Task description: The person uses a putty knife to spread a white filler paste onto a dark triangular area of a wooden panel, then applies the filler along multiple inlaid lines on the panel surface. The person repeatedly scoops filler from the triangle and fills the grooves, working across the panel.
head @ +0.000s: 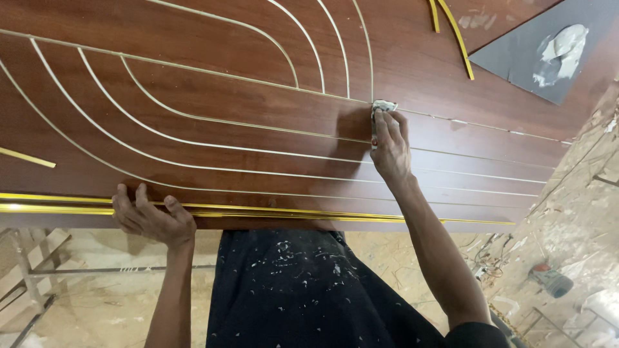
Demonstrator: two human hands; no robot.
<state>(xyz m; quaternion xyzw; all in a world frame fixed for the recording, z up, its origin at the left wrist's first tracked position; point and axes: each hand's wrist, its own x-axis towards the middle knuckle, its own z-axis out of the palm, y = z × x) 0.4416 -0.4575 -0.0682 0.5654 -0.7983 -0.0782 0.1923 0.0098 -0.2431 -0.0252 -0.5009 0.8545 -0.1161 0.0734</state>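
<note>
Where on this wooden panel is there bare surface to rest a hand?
Bare wood lies left of the right hand and its rag, between inlay lines on the wood panel. Also right of it, toward the grey sheet. The near edge is taken by the left hand.

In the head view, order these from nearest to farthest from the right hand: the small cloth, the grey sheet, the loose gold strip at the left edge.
1. Small cloth: under the right hand fingers.
2. Grey sheet: upper right corner.
3. Loose gold strip: far left on the wooden panel.

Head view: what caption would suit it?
Right hand presses a small rag to a grooved wooden panel; left hand grips its edge.
</note>
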